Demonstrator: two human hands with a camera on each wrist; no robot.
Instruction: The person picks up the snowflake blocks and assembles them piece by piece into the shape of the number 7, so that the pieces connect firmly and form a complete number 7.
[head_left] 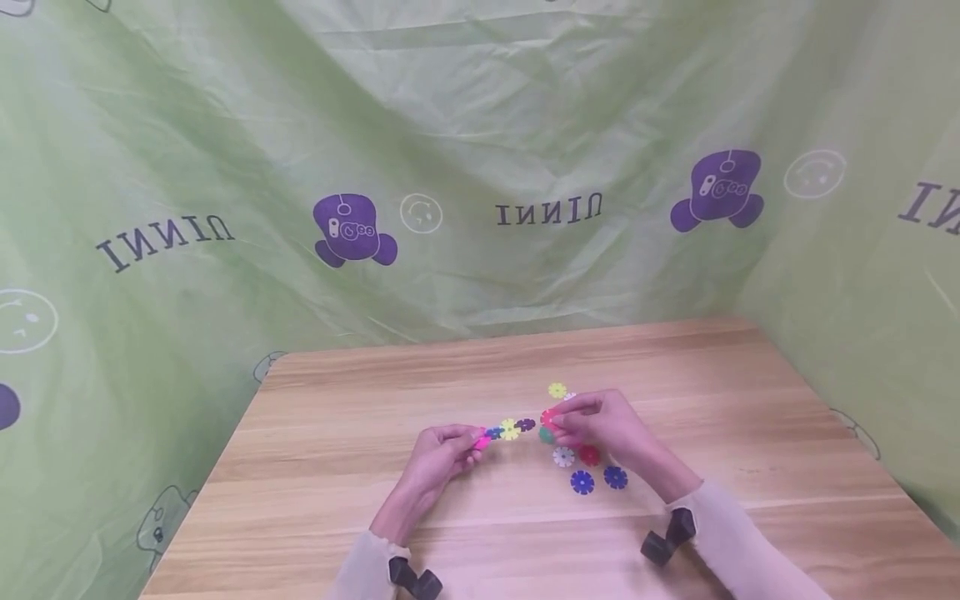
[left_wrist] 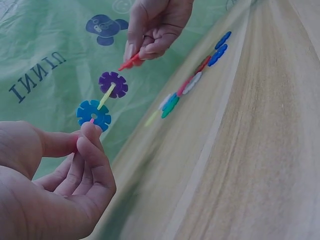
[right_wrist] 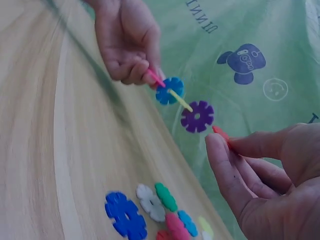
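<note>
My left hand [head_left: 442,457] pinches a pink snowflake disc [head_left: 481,440] at the near end of a short chain. Slotted into one another along it are a blue disc [left_wrist: 94,115], a yellow disc [head_left: 510,429] and a purple disc [right_wrist: 197,116]. Between the thumb and fingertips of my right hand [head_left: 611,425] is a red disc [right_wrist: 220,134]. That red disc is held just beyond the purple one, with a small gap between them in both wrist views. Both hands are raised above the table.
Loose discs lie on the wooden table [head_left: 360,500] below and around my right hand: two dark blue discs [head_left: 582,482], a white disc [head_left: 563,456], a red one [head_left: 590,455], a green one [head_left: 546,435] and a yellow one [head_left: 557,390]. Green cloth [head_left: 465,275] hangs behind.
</note>
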